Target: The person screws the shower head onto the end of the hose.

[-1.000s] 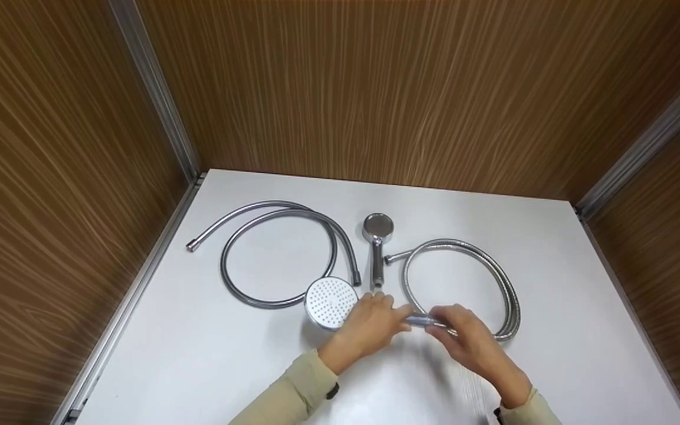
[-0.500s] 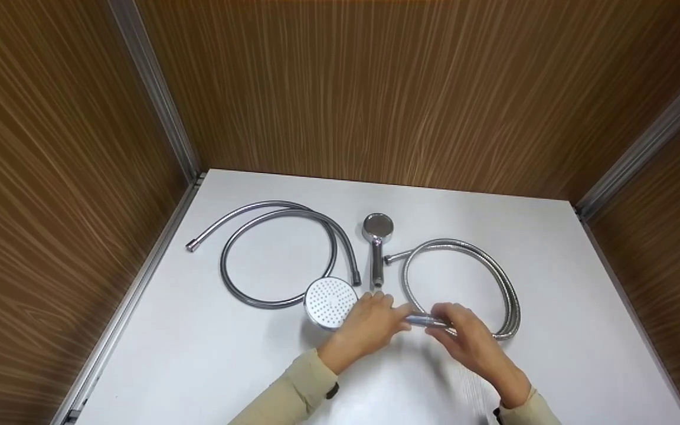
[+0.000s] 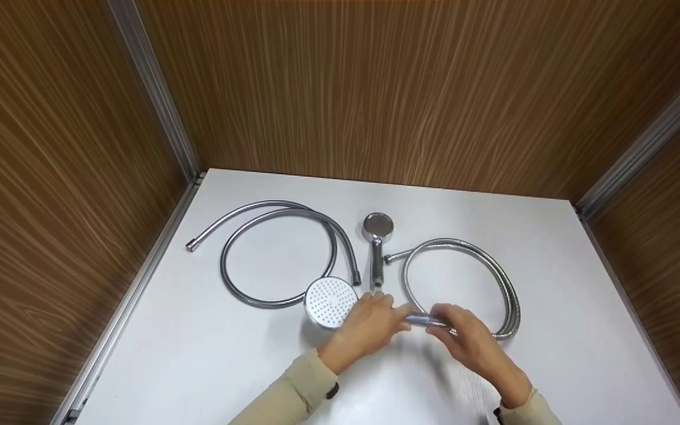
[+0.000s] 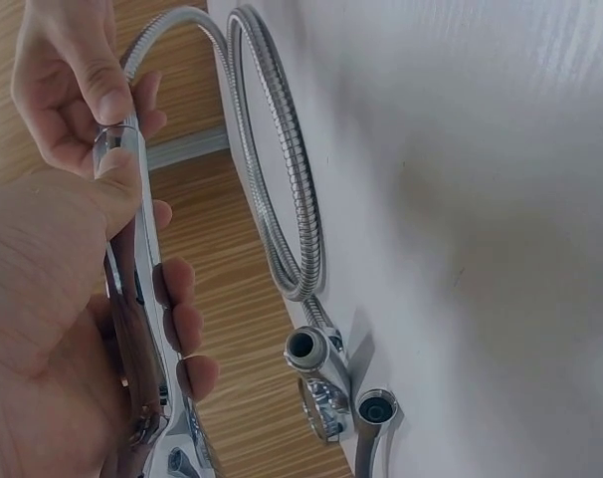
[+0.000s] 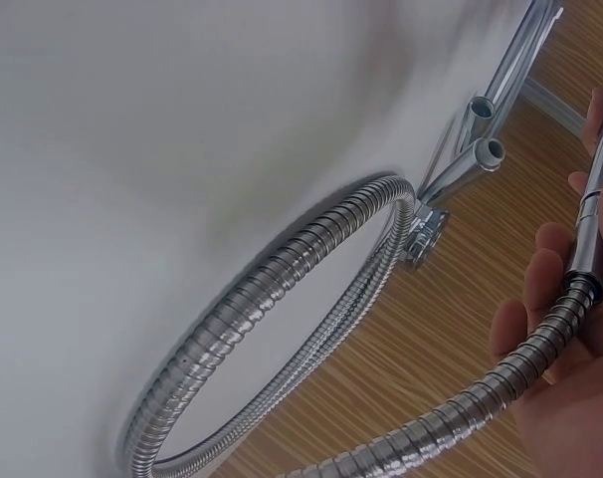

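Note:
My left hand point(image 3: 369, 324) grips the chrome handle point(image 4: 154, 299) of a shower head whose round white spray face point(image 3: 330, 302) points up, left of the hand. At the handle's other end, my right hand point(image 3: 470, 336) holds the metal end fitting point(image 5: 587, 244) of a ribbed shower hose point(image 3: 512, 295) between thumb and fingers. Fitting and handle line up end to end, meeting under the fingers. From the fitting, the hose bends away into a coil lying on the white table. In the left wrist view, the left thumb presses along the handle near the joint.
A smaller chrome shower head point(image 3: 378, 260) lies behind the hands, its threaded end facing them. To the left, a smooth grey hose point(image 3: 266, 304) lies looped on the table point(image 3: 169, 348). Wood-grain panels point(image 3: 340, 88) enclose the back and sides.
The right hand's fingers have shifted slightly around the fitting since the first frame, showing more of it. The left hand and the shower head stay in place.

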### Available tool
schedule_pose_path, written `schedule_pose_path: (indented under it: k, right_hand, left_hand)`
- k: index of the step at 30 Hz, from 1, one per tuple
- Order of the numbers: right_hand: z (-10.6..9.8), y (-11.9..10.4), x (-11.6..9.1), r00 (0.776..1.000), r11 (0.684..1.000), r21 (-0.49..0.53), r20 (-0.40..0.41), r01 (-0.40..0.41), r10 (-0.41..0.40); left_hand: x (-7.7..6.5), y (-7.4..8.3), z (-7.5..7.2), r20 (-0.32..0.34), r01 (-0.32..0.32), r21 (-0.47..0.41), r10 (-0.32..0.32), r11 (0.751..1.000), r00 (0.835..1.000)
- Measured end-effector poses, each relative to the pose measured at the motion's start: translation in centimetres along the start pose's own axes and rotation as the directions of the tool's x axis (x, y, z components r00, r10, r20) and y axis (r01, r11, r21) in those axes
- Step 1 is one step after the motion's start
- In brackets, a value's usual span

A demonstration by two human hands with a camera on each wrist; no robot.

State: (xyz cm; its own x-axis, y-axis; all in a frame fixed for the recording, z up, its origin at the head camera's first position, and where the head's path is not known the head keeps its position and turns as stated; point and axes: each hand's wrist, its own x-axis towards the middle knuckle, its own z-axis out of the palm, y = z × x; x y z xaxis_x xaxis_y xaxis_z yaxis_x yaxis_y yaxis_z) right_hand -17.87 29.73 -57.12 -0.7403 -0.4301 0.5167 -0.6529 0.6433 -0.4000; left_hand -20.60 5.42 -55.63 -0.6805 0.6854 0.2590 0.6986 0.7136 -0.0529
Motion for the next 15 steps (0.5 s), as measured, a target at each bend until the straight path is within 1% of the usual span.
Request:
schedule_pose_path:
  k: [5,9,15]
  right_hand:
    - [-0.06,-0.07,0.02,0.999,0.999,0.023,0.024,-0.03,0.03]
    - [-0.08,-0.12,-0.01,0.998,0.998,0.016,0.03,-0.06,0.059]
    - [0.0,-0.13,-0.02,0.999,0.999,-0.009,0.013,-0.042,0.042]
  left_hand:
    - [-0.01,-0.02,0.19,-0.031,-0.004,0.003,0.004,1.0,1.0]
    - [-0.03,-0.03,0.19,-0.035,-0.005,0.013,0.006,1.0,0.999]
    - [0.03,0.01,-0.04,-0.022,-0.006,0.0,0.006,1.0,1.0]
